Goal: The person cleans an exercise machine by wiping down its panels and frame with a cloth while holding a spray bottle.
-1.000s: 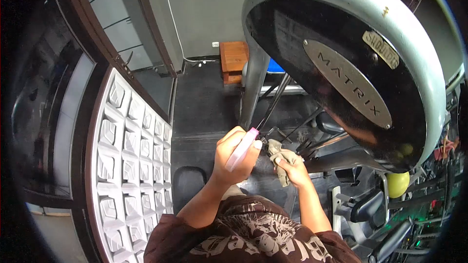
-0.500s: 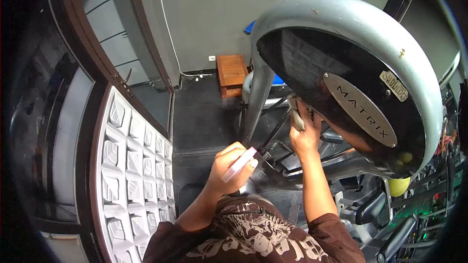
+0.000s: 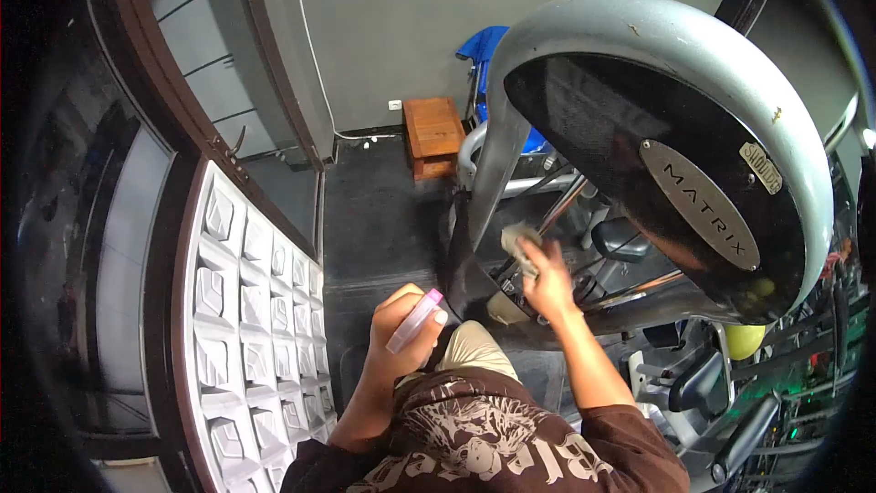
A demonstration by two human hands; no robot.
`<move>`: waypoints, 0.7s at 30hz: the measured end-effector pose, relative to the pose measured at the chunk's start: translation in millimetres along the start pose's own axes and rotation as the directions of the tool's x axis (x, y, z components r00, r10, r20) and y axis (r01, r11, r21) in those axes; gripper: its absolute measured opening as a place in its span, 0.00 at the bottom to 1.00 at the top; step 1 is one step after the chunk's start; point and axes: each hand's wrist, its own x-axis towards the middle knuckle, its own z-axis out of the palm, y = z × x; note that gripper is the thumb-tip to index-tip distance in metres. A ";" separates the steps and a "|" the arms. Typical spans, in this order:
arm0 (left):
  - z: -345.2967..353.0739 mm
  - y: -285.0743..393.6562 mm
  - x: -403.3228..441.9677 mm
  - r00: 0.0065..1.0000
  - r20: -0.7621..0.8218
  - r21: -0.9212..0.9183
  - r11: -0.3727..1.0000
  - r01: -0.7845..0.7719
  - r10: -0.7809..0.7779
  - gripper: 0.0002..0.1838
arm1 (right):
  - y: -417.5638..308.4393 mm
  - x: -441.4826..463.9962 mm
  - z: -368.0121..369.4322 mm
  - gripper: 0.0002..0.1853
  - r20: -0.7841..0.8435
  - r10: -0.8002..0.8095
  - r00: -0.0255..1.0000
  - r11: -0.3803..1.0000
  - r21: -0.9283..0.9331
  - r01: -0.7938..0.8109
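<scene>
My left hand point(image 3: 401, 329) is wrapped round a small clear bottle point(image 3: 413, 323) with a pink top, held low in front of my body. A pale cloth point(image 3: 521, 246) is pinched in my right hand point(image 3: 548, 285) and hangs out past the fingers. That hand is below the rounded gym machine frame point(image 3: 662, 23), apart from its black panel point(image 3: 584, 119). An oval MATRIX plate point(image 3: 701, 204) and a small SHOULDER label point(image 3: 760, 169) are fixed to the machine.
A wooden step box point(image 3: 432, 132) stands by the grey wall, near a blue cloth point(image 3: 484, 44). White relief panelling point(image 3: 246, 310) runs along my left, beside a door point(image 3: 196, 46). More gym equipment point(image 3: 707, 383) and a yellow ball point(image 3: 745, 340) are at the right.
My right hand has come away from the machine's panel with the cloth, moving down and left. My left hand and the bottle have shifted slightly left and down.
</scene>
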 end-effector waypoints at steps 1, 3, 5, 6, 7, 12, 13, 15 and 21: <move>-1.1 -4.1 -2.9 1.000 -0.005 -0.009 1.000 0.019 -0.019 0.05 | -16.3 12.1 -20.8 0.36 -0.098 -0.064 0.993 0.996 0.063 0.070; -1.3 -5.2 -3.6 1.000 -0.005 -0.019 0.999 0.028 -0.028 0.05 | -46.2 34.9 -61.9 0.37 -0.275 -0.111 0.955 0.983 0.109 0.146; -0.5 -2.1 -1.0 1.000 0.008 -0.022 1.000 0.008 -0.008 0.05 | -56.0 56.0 -84.0 0.34 -0.449 -0.201 0.871 0.978 -0.049 0.201; 0.8 -1.5 -0.5 1.000 0.006 -0.028 1.000 0.005 -0.005 0.05 | -46.9 61.2 -83.2 0.31 -0.474 -0.216 0.854 0.976 -0.108 0.187; 2.0 -1.0 -0.9 1.000 0.004 -0.033 0.999 0.002 -0.002 0.05 | -42.5 64.3 -81.4 0.30 -0.470 -0.213 0.856 0.977 -0.126 0.174; -0.2 -2.1 -3.8 1.000 0.016 -0.047 0.999 0.010 -0.009 0.05 | -34.9 56.0 -58.7 0.28 -0.390 -0.160 0.907 0.987 -0.071 0.144; -1.1 -2.0 -4.5 1.000 0.016 -0.039 0.999 0.014 -0.013 0.05 | -29.8 50.5 -53.0 0.28 -0.349 -0.126 0.929 0.992 -0.048 0.117; -2.2 -2.8 -4.4 1.000 0.016 -0.027 1.000 0.007 -0.006 0.05 | -25.0 48.0 -52.8 0.28 -0.351 -0.115 0.929 0.993 -0.036 0.109; 5.6 -4.3 -4.5 1.000 0.026 -0.037 0.999 0.011 -0.011 0.06 | -24.1 58.3 -79.0 0.30 -0.461 -0.100 0.882 0.993 -0.097 0.062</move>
